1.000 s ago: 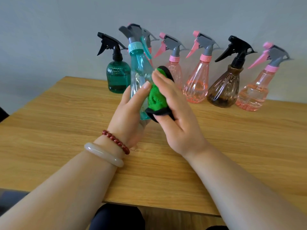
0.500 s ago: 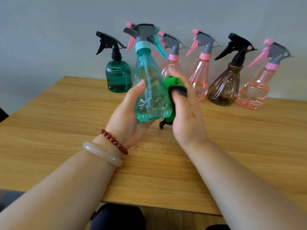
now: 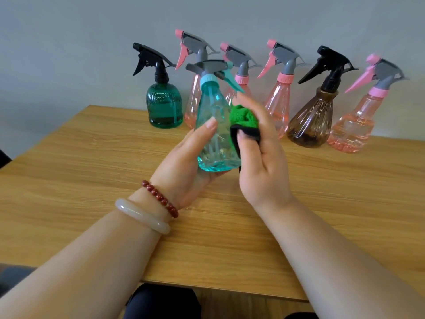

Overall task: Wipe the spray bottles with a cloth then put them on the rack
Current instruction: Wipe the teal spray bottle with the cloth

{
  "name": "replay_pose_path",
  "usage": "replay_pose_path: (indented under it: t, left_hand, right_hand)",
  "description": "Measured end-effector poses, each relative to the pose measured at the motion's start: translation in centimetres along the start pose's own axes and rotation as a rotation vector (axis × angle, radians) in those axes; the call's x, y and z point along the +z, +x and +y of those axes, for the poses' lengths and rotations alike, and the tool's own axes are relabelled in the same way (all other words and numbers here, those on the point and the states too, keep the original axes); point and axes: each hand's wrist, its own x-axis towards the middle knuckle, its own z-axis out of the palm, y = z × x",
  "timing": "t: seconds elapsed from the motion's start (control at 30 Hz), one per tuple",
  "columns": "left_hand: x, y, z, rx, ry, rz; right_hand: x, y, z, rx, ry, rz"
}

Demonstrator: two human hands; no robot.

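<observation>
The left hand (image 3: pixel 184 166) curls round the base of a clear teal, cone-shaped plastic spray bottle (image 3: pixel 213 125), holding it upright over the pale wooden surface (image 3: pixel 92 180). The right hand (image 3: pixel 264 162) pinches a bunched green cloth with a black edge (image 3: pixel 245 118) against the bottle's right side, with a row of other spray bottles (image 3: pixel 278 104) standing behind by the wall

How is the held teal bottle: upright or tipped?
Roughly upright: the teal bottle has its trigger head on top and base in the left hand; the right hand presses the green cloth against its side.
</observation>
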Motion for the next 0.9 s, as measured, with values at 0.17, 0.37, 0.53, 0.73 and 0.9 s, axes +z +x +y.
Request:
replay_pose_path:
  t: [0.17, 0.37, 0.53, 0.73, 0.9]
  left_hand:
    - [0.04, -0.04, 0.53, 0.087, -0.145, 0.043]
    - [0.16, 0.01, 0.65, 0.096, -0.186, 0.039]
    - [-0.16, 0.32, 0.61, 0.083, -0.183, 0.078]
    - [-0.58, 0.34, 0.16, 0.124, -0.11, 0.075]
    - [-0.5, 0.29, 0.33, 0.136, -0.093, 0.162]
  right_hand:
    - [0.37, -0.34, -0.53, -0.157, -0.098, -0.112]
    - [0.69, -0.16, -0.46, -0.134, -0.072, -0.092]
    - [0.64, -0.28, -0.3, 0.111, 0.082, 0.009]
    - [0.68, -0.16, -0.77, -0.244, -0.181, -0.187]
    - [0.72, -0.04, -0.59, 0.199, 0.1, 0.015]
